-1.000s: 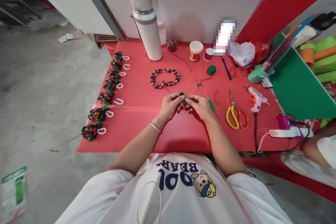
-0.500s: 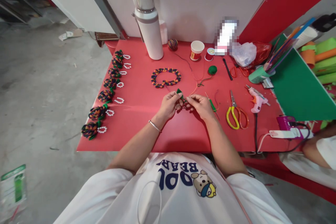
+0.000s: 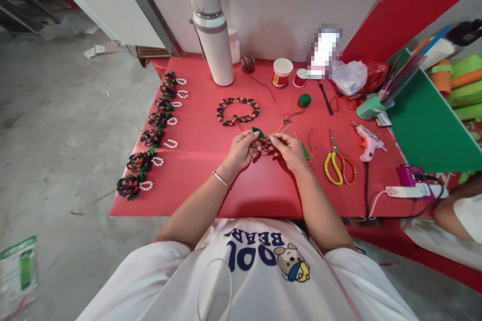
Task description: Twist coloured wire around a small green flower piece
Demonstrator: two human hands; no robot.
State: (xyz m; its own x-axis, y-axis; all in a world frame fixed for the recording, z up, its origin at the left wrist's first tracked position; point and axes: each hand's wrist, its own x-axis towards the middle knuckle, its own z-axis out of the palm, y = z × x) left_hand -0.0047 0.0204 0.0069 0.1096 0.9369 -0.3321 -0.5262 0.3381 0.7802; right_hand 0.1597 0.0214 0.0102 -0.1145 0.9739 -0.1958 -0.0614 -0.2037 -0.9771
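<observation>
My left hand [image 3: 243, 149] pinches a small green crocheted piece [image 3: 257, 131] between thumb and fingers, above the red table. Close beside it, my right hand [image 3: 286, 150] is closed on dark yarn [image 3: 266, 140] that stretches between the two hands. A thin pale line, a strand or a needle, slants up from the right fingertips. Just beyond the hands lies a multicoloured crocheted strip [image 3: 222, 117] curled into a loop. Green yarn trails from a small green ball [image 3: 305, 100]. To the right of my right hand is a green-handled tool [image 3: 305, 151], partly hidden.
Crocheted flowers [image 3: 151, 137] with bead loops line the left table edge. A tall white flask [image 3: 215, 50], paper cup [image 3: 282, 72] and multicoloured yarn ball [image 3: 247, 63] stand behind. Scissors [image 3: 333, 168], a pink glue gun [image 3: 371, 145] and a power strip [image 3: 406, 192] lie right. A person's arm [image 3: 450, 210] shows there.
The green piece has tilted and shifted slightly left in my left fingers. A pale thin line now shows above my right fingertips. Both hands stay nearly in place.
</observation>
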